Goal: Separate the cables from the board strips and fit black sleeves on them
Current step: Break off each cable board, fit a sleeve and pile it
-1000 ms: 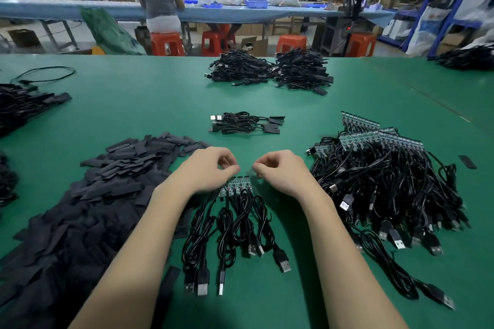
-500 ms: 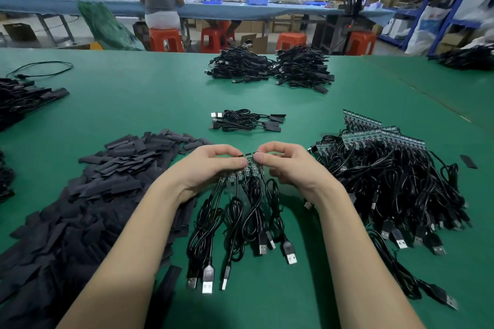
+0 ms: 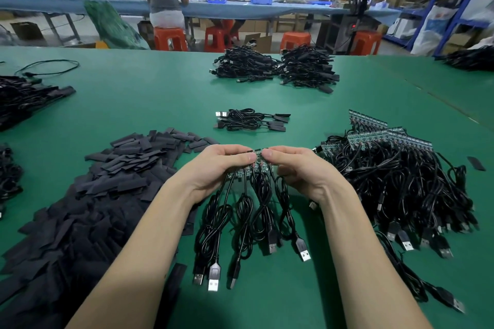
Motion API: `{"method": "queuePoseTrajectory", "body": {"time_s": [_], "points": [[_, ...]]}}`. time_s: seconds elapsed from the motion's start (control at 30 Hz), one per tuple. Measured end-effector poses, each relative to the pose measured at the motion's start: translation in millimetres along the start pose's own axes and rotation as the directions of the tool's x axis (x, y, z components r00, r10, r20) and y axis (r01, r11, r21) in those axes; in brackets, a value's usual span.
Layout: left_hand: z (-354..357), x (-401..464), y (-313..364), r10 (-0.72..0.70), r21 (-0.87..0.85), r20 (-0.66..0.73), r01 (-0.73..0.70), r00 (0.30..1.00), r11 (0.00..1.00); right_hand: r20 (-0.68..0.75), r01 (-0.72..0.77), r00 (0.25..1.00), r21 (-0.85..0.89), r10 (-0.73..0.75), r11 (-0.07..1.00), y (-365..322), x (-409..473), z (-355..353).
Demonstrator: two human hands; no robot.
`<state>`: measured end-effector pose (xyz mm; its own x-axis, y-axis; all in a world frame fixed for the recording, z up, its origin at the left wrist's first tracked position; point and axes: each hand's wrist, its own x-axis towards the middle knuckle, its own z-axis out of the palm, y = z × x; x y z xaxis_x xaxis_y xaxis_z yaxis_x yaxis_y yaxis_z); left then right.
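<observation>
I hold a short board strip (image 3: pixel 254 165) up off the green table (image 3: pixel 149 104), pinched between both hands: my left hand (image 3: pixel 222 165) grips its left part with thumb and curled fingers, and my right hand (image 3: pixel 294 168) grips its right end the same way, my thumb tips almost meeting over the strip's top edge. A second ago both hands were lower, knuckles up, with the strip lying flat under them on the table; half a second ago they had already closed on it and begun to lift, and now it sits a little higher and tilts toward me, its small components facing up. The cables (image 3: pixel 256 211) soldered to the strip hang from its lower edge in looped bundles, and their USB plugs (image 3: pixel 213 279) trail on the table between my forearms, pulled slightly closer to the strip than before. The heap of black sleeves (image 3: pixel 107 189) lies to my left, where it was. The larger stock of board strips with cables (image 3: pixel 395 168) sits just right of my right hand, unchanged. Beyond my hands a few finished cables (image 3: pixel 251 120) with sleeves on rest together, and farther back two big piles of cables (image 3: pixel 275 67) stay as they were.
</observation>
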<state>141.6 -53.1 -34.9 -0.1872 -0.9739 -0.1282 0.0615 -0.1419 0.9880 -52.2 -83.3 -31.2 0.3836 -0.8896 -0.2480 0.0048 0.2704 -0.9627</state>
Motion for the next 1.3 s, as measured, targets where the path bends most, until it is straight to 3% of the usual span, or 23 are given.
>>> {"method": "queuePoseTrajectory", "body": {"time_s": [0.33, 0.5, 0.6, 0.77, 0.87, 0.93, 1.0, 1.17, 1.3], "points": [[1, -1, 6, 0.009, -0.020, 0.010, -0.009, 1.000, 1.000, 0.034, -0.129, 0.992, 0.191, 0.125, 0.973, 4, -2, 7], [2, 0, 4, -0.062, -0.010, -0.022, 0.062, 0.998, 0.998, -0.037, -0.067, 0.997, 0.051, 0.069, 0.996, 1, 0, 7], [4, -1, 4, -0.059, 0.016, -0.037, 0.060, 0.998, 0.998, 0.008, -0.069, 0.998, 0.090, 0.069, 0.994, 1, -1, 6], [3, -2, 6, -0.063, -0.166, 0.120, 0.083, 0.991, 0.983, 0.129, -0.151, 0.985, 0.336, 0.114, 0.930, 6, -2, 10], [4, -1, 5, -0.022, -0.217, 0.161, 0.057, 0.987, 0.975, 0.176, -0.157, 0.979, 0.348, 0.100, 0.924, 3, -6, 13], [3, 2, 3, 0.005, -0.041, 0.037, -0.003, 0.999, 0.999, 0.091, -0.108, 0.992, 0.270, 0.086, 0.957, -8, -12, 5], [0, 3, 0, 0.084, 0.262, -0.108, -0.053, 0.991, 0.964, 0.011, -0.031, 1.000, 0.199, 0.029, 0.980, -22, -18, -11], [6, 6, -7, 0.287, 0.720, -0.144, -0.099, 0.947, 0.687, 0.023, 0.160, 0.987, 0.053, -0.161, 0.986, -48, -27, -24], [0, 4, 2, 0.434, 0.876, -0.172, -0.064, 0.884, 0.477, -0.064, 0.136, 0.989, 0.007, -0.135, 0.991, -34, -9, 13]]}}
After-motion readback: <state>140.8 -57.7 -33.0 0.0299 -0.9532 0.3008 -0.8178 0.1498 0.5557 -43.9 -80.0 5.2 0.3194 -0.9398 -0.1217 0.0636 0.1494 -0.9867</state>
